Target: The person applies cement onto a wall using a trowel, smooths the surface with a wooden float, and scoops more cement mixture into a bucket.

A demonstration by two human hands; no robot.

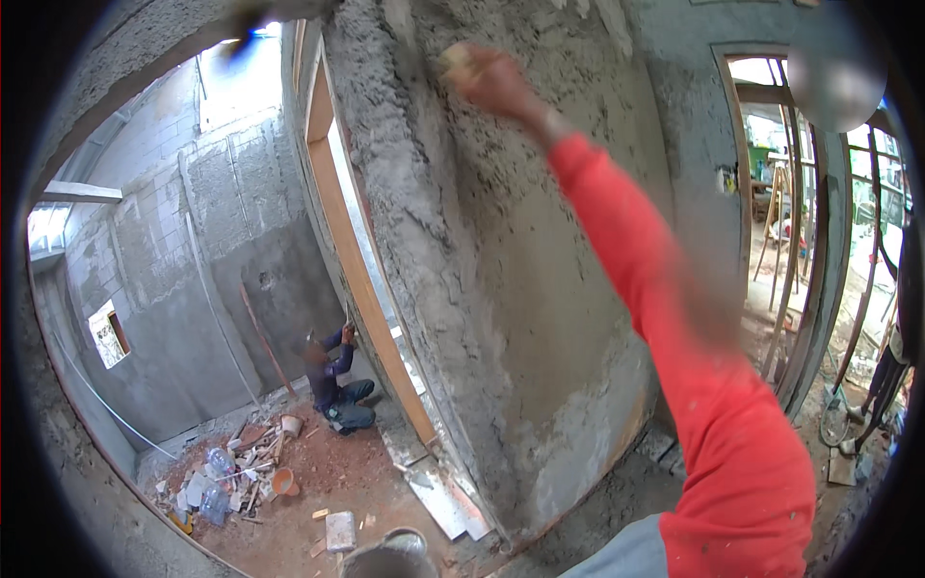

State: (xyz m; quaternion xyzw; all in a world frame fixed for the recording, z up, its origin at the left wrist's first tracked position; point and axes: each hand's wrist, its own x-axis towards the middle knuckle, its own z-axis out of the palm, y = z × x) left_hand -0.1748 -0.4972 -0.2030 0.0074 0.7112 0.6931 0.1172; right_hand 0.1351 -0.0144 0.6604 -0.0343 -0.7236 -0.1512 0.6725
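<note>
Right, we're live, and the L hand's out of view, so we can't tell its state. The R hand (pixel 491 82) is up top, motion-blurred, fingers looking curled round a smallish yellowish thing (pixel 460 64); exact kind unclear, partly covered by the grip. A pale round smudge blots the upper R corner, another blur sits on the red sleeve (pixel 646 250), & a grey container (pixel 387 561) gets cut off by the lower edge.

Yellowish thing, then: pale, soft-edged to our eye, up at the wall's upper part (whether it's touching, we can't say).

The wall (pixel 549 289): grey plaster, rough & lumpy up high and along the L edge, smoother mid-panel, w/ pale patches low down. Beside it, a tall brown wooden frame (pixel 352 246) leans across our view, bent by the lens.

Rm beyond, L side: a co-worker (pixel 328 385) crouches by the frame, arms raised to it, nr a rubble heap (pixel 217 482) & an orange bucket (pixel 283 481) on reddish dirt. Far R, openings w/ dark uprights let daylight in.
</note>
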